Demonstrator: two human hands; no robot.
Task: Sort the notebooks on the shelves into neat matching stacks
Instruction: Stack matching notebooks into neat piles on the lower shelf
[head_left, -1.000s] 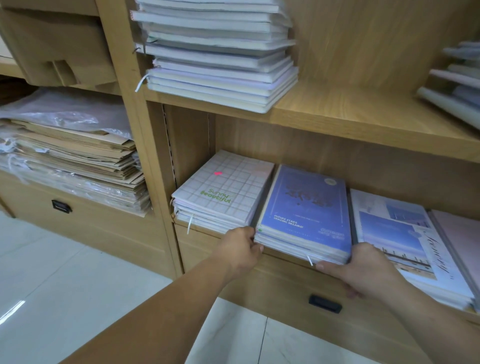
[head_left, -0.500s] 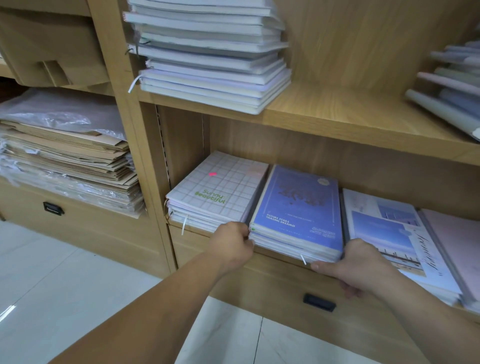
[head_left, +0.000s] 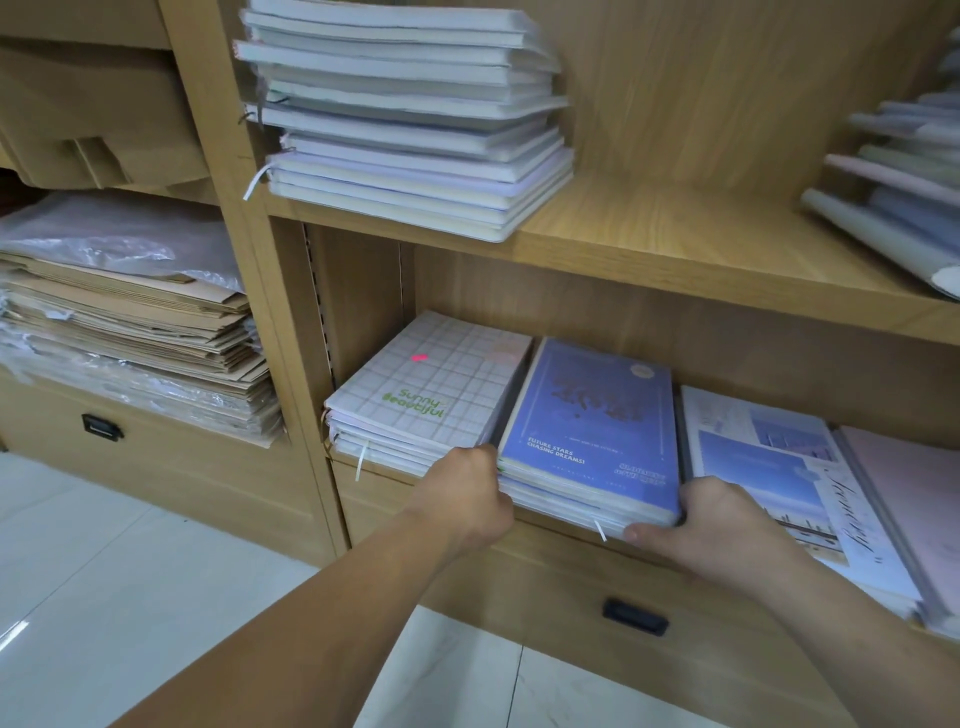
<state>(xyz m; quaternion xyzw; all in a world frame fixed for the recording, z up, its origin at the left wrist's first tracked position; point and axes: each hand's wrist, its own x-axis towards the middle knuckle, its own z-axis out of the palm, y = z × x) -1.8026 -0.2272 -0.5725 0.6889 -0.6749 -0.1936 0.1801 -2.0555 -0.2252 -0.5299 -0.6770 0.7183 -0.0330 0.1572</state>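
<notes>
A stack of notebooks topped by a blue-violet cover (head_left: 592, 415) lies on the lower shelf (head_left: 550, 525). My left hand (head_left: 467, 491) grips its front left corner, fingers tucked between it and the white grid-pattern stack (head_left: 431, 389) to the left. My right hand (head_left: 711, 525) holds the front right corner, thumb along the front edge. To the right lie a stack with a sky-photo cover (head_left: 769, 467) and a pink one (head_left: 914, 499).
A tall uneven pile of white and lilac notebooks (head_left: 410, 119) sits on the upper shelf (head_left: 675, 244), with another pile (head_left: 893, 182) at far right. Brown paper sheets (head_left: 130, 338) fill the left bay. Drawers with black handles (head_left: 634, 616) run beneath, above the white tiled floor.
Both hands stay on the blue stack's front corners. The stack has shifted slightly, sitting squarer beside the grid stack, and the right hand has closed in on its corner.
</notes>
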